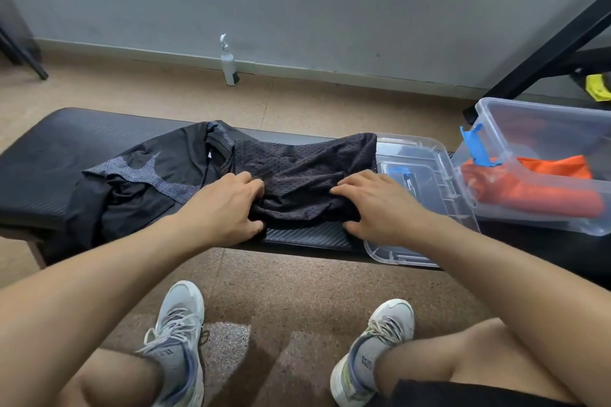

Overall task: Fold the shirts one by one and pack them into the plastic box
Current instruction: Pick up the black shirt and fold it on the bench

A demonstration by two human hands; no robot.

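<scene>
A dark mesh shirt (307, 172) lies bunched on the black bench (49, 155), partly folded. My left hand (224, 205) grips its left edge, fingers curled into the cloth. My right hand (373, 205) grips its right edge, thumb under the fabric. A black shirt with grey patterned patches (139, 182) lies crumpled to the left, touching the mesh shirt. The clear plastic box (542, 129) stands at the right end of the bench with an orange shirt (535, 188) inside.
The box's clear lid (426, 155) lies flat on the bench between the mesh shirt and the box, a blue latch (476, 149) on the box's side. A white bottle (228, 63) stands by the wall. My feet in grey shoes are below the bench.
</scene>
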